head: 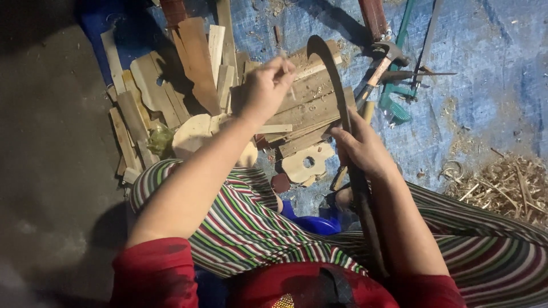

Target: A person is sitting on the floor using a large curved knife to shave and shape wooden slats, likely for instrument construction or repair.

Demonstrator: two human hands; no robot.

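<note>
Left hand (265, 91) is raised over a pile of wood offcuts (228, 85), its grip pinched on a thin wooden sliver (286, 71) held against the curved blade (331, 68). Right hand (362, 151) has its grip clenched around the shaft of that long sickle-like knife, whose dark handle runs back over the lap in striped trousers (245, 222). A hammer (379, 68) and green-framed saw (402, 85) lie on the blue tarpaulin (485, 68), with wood shavings (502, 185) to the right.

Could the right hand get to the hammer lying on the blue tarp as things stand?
Probably not right away: the right hand is closed around the curved blade. The hammer lies uncovered just beyond it.
</note>
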